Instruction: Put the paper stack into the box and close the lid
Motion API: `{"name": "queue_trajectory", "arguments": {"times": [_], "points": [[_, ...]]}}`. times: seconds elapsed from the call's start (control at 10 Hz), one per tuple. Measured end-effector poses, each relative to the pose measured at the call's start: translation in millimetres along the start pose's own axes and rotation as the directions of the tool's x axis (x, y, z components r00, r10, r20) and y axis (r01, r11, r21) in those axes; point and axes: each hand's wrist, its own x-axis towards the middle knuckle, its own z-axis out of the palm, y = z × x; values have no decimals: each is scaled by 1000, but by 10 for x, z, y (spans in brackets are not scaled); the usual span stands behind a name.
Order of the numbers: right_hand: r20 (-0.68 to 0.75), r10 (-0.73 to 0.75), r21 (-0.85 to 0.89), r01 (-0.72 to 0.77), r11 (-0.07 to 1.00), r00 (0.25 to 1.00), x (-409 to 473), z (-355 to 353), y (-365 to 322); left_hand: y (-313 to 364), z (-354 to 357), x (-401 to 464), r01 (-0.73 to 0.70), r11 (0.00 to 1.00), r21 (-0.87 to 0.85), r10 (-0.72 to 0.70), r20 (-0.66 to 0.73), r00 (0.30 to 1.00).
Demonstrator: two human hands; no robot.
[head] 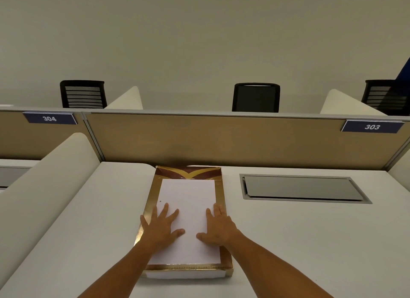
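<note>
A white paper stack (188,195) lies flat inside a shallow gold box (219,191) on the desk in front of me. The box's lid (188,172), brown with a gold pattern, stands open at the far end against the partition. My left hand (163,225) rests palm down on the left part of the paper, fingers spread, little finger over the gold rim. On the right part my right hand (218,225) presses flat, fingers together. Neither hand grips anything.
The white desk (299,242) has a grey cable hatch (299,188) to the right of the box. A tan partition (221,138) rises behind the box. White side dividers (44,175) flank the desk. Black chairs (256,97) stand beyond.
</note>
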Motion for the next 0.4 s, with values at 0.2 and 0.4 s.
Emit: {"name": "queue_trajectory", "arguments": {"times": [0.2, 0.4], "points": [[18, 3, -4, -3, 1000, 1000, -70, -38, -22, 14, -52, -23, 7, 1000, 30, -9, 65, 998], [127, -88, 21, 86, 996, 988, -148, -471, 44, 174, -415, -110, -44, 997, 57, 33, 172, 984]]}}
